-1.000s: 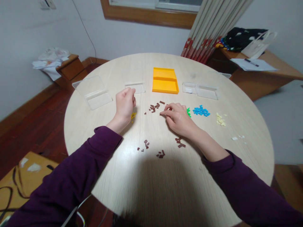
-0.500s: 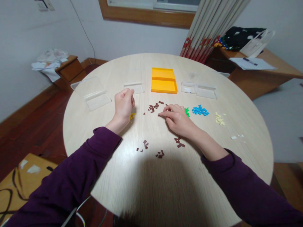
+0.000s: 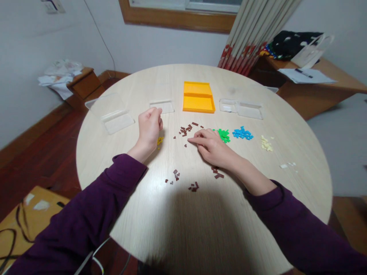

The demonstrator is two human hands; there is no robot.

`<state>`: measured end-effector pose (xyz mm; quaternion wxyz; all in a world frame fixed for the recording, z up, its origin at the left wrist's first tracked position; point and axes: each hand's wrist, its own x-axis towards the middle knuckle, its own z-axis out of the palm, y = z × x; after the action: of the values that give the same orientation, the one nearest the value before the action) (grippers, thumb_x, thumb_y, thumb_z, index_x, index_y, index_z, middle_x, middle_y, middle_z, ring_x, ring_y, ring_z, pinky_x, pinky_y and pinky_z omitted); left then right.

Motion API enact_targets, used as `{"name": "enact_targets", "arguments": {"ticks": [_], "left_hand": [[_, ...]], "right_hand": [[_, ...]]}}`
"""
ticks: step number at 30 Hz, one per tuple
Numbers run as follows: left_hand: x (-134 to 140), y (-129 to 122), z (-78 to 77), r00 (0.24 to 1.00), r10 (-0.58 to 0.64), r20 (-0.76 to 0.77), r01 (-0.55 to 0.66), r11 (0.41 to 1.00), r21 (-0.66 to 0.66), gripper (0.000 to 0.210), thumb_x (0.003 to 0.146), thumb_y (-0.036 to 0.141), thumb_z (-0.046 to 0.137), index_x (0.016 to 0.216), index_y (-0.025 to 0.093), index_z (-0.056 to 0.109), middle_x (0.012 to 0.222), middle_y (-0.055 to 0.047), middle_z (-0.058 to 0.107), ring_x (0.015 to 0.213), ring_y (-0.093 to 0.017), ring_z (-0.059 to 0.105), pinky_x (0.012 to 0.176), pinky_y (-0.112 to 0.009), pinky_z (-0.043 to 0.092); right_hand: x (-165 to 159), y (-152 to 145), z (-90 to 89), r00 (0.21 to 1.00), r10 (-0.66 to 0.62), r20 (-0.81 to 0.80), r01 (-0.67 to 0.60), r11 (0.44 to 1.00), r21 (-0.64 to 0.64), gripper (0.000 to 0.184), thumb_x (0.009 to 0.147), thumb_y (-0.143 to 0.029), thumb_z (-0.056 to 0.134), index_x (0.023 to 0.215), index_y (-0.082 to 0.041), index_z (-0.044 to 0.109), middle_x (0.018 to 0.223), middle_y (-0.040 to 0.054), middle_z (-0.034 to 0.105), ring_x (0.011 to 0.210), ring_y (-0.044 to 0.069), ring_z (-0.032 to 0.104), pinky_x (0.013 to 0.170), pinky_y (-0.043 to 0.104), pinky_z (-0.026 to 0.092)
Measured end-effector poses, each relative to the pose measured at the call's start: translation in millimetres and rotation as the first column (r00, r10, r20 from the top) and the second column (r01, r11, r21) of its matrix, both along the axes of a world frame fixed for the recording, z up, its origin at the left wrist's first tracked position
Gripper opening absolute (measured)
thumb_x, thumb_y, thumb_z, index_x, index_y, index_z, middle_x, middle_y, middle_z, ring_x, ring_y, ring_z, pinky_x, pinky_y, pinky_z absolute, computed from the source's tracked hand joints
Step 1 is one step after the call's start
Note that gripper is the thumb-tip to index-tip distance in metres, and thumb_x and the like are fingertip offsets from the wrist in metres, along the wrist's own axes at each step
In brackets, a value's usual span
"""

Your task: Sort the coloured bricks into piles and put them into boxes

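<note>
My left hand (image 3: 149, 124) is closed in a fist above the table's left middle; whatever is inside it, if anything, is hidden. Small yellow pieces (image 3: 160, 141) lie beside its wrist, partly covered. My right hand (image 3: 210, 147) is low over the table with its index finger stretched out to the left. A single tiny brown piece (image 3: 185, 145) lies just below and left of that fingertip. Beyond the finger is a loose pile of small brown building bricks (image 3: 185, 130). Nearer to me are three brown clusters, at left (image 3: 176, 175), middle (image 3: 194, 186) and right (image 3: 217, 172).
Right of my right hand lie green pieces (image 3: 223, 135), blue pieces (image 3: 242, 133), pale yellow pieces (image 3: 266, 143) and a few white ones (image 3: 283, 166). Along the back stand an open orange case (image 3: 198, 111) and clear plastic boxes, including one at left (image 3: 118, 122) and one at right (image 3: 250, 110).
My right hand has shifted slightly left and more of the green pile shows. A tiny brown piece now lies left of the fingertip. My left fist has stayed put.
</note>
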<state>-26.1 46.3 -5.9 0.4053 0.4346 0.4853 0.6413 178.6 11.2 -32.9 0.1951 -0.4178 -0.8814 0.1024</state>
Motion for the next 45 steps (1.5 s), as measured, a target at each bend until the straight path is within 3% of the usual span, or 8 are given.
{"name": "enact_targets", "arguments": {"ticks": [9, 13, 15, 18, 24, 31, 37, 45], "left_hand": [[0.3, -0.6, 0.1, 1.000, -0.001, 0.003, 0.001, 1.000, 0.006, 0.042, 0.083, 0.017, 0.053, 0.051, 0.021, 0.024, 0.043, 0.008, 0.021, 0.040, -0.007, 0.021, 0.041, -0.024, 0.020], [0.0, -0.7, 1.1, 1.000, -0.003, -0.001, 0.003, 1.000, 0.002, 0.042, 0.082, 0.018, 0.053, 0.051, 0.021, 0.025, 0.043, 0.008, 0.022, 0.040, -0.007, 0.022, 0.041, -0.023, 0.021], [0.0, -1.1, 2.0, 1.000, -0.006, 0.003, 0.006, 1.000, 0.000, 0.043, 0.082, 0.018, 0.054, 0.051, 0.021, 0.025, 0.043, 0.008, 0.022, 0.040, -0.007, 0.022, 0.041, -0.023, 0.022], [0.2, -1.7, 2.9, 1.000, 0.004, -0.011, -0.004, 1.000, -0.003, 0.043, 0.082, 0.021, 0.056, 0.052, 0.021, 0.026, 0.043, 0.008, 0.023, 0.040, -0.007, 0.023, 0.041, -0.023, 0.023], [0.1, -1.5, 2.0, 0.999, 0.013, -0.036, -0.013, 1.000, -0.005, 0.043, 0.082, 0.026, 0.058, 0.053, 0.022, 0.027, 0.043, 0.008, 0.025, 0.040, -0.008, 0.026, 0.040, -0.024, 0.023], [-2.1, 0.4, 3.4, 1.000, 0.011, 0.010, -0.011, 1.000, 0.008, 0.044, 0.083, 0.021, 0.055, 0.051, 0.021, 0.025, 0.042, 0.008, 0.024, 0.039, -0.007, 0.024, 0.040, -0.023, 0.022], [-1.4, -0.7, 6.8, 1.000, 0.021, 0.014, -0.021, 1.000, -0.002, 0.046, 0.083, 0.022, 0.058, 0.051, 0.021, 0.025, 0.042, 0.008, 0.024, 0.039, -0.007, 0.023, 0.039, -0.023, 0.021], [-1.2, -1.1, 6.3, 1.000, 0.012, 0.027, -0.012, 1.000, 0.002, 0.048, 0.083, 0.025, 0.060, 0.050, 0.021, 0.025, 0.043, 0.008, 0.023, 0.039, -0.007, 0.023, 0.039, -0.023, 0.020]], "right_hand": [[-9.8, -15.6, 14.7, 0.965, 0.262, 0.000, -0.255, 0.939, -0.232, 0.043, 0.087, -0.009, 0.040, 0.110, -0.024, 0.073, 0.106, 0.0087, 0.062, 0.102, 0.023, 0.051, 0.092, 0.042, 0.037], [-10.9, -7.6, 13.4, 0.997, 0.078, -0.013, -0.079, 0.990, -0.114, 0.040, 0.090, -0.013, 0.038, 0.112, -0.023, 0.071, 0.107, 0.0101, 0.062, 0.104, 0.025, 0.051, 0.092, 0.044, 0.038], [-12.9, -3.8, 11.5, 1.000, -0.004, 0.009, 0.004, 1.000, -0.013, 0.038, 0.093, -0.020, 0.041, 0.121, -0.023, 0.067, 0.118, 0.0122, 0.059, 0.111, 0.028, 0.048, 0.094, 0.047, 0.037], [-18.4, -2.0, 8.1, 0.995, -0.026, 0.100, 0.018, 0.997, 0.077, 0.043, 0.095, -0.034, 0.045, 0.135, -0.025, 0.057, 0.140, 0.0145, 0.047, 0.127, 0.034, 0.038, 0.100, 0.054, 0.033], [-31.4, 0.8, 6.0, 0.975, -0.007, 0.222, -0.005, 0.999, 0.052, 0.045, 0.098, -0.040, 0.040, 0.139, -0.026, 0.054, 0.152, 0.0147, 0.035, 0.139, 0.037, 0.025, 0.106, 0.060, 0.025], [-30.8, -1.4, 23.9, 0.978, 0.209, 0.024, -0.204, 0.970, -0.128, 0.035, 0.098, -0.036, 0.042, 0.109, -0.029, 0.074, 0.145, 0.0078, 0.047, 0.135, 0.029, 0.035, 0.109, 0.056, 0.025], [-15.0, 8.2, 11.9, 0.994, -0.109, -0.027, 0.111, 0.992, 0.066, 0.037, 0.098, -0.034, 0.039, 0.110, -0.025, 0.073, 0.136, 0.0119, 0.053, 0.127, 0.032, 0.041, 0.102, 0.057, 0.029], [-14.4, 8.5, 4.7, 0.991, -0.089, 0.101, 0.076, 0.990, 0.120, 0.036, 0.097, -0.032, 0.041, 0.112, -0.026, 0.072, 0.139, 0.0121, 0.051, 0.128, 0.033, 0.040, 0.101, 0.056, 0.030]]}}
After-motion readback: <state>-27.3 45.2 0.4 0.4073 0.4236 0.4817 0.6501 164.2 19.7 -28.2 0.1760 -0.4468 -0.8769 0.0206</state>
